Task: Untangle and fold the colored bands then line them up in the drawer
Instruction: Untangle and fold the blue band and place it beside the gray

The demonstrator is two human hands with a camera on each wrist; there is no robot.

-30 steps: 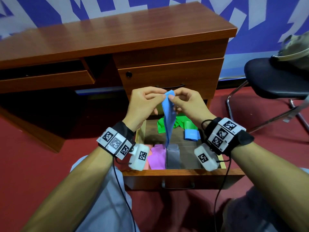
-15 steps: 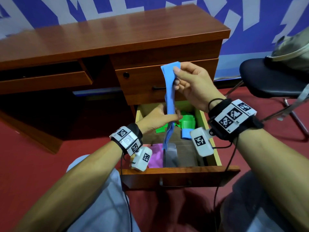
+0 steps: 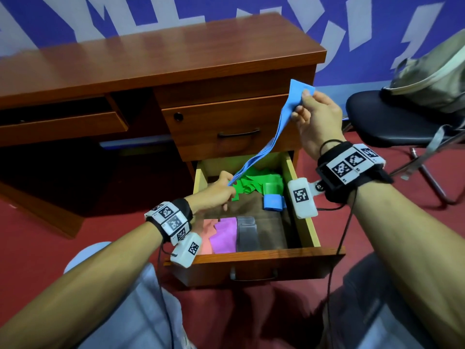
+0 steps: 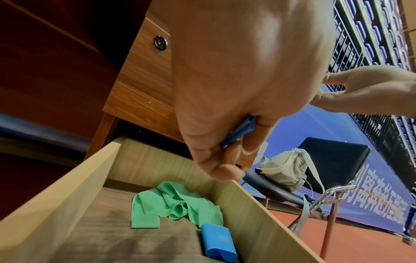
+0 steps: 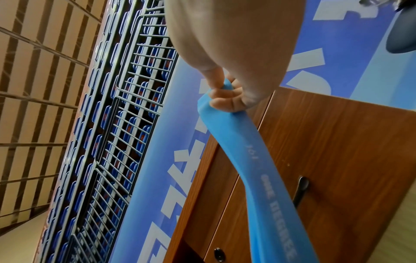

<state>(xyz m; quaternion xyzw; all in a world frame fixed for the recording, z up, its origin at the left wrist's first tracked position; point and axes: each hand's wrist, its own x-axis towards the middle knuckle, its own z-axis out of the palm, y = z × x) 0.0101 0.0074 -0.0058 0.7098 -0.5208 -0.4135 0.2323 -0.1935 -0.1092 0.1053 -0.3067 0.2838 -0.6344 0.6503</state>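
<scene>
A long blue band point(image 3: 273, 139) is stretched diagonally above the open drawer point(image 3: 304, 217). My right hand point(image 3: 305, 102) pinches its upper end in front of the desk's closed drawer, and the band point(image 5: 254, 151) runs down from those fingers. My left hand point(image 3: 227, 183) pinches the lower end point(image 4: 238, 133) over the drawer's back left. Inside the drawer lie a tangled green band point(image 3: 251, 183), a folded blue band point(image 3: 273, 202), and folded pink point(image 3: 207, 238), purple point(image 3: 224, 235) and grey point(image 3: 247, 234) bands lined up at the front.
The wooden desk point(image 3: 151, 61) stands behind the drawer, with a closed drawer point(image 3: 234, 124) just above it. A black chair point(image 3: 392, 122) carrying a beige bag point(image 3: 432, 79) stands at the right. Red floor surrounds my knees.
My right hand has lifted the band's top end up and to the right. My left hand slid down to its lower end, so the band is now pulled out long and slanted.
</scene>
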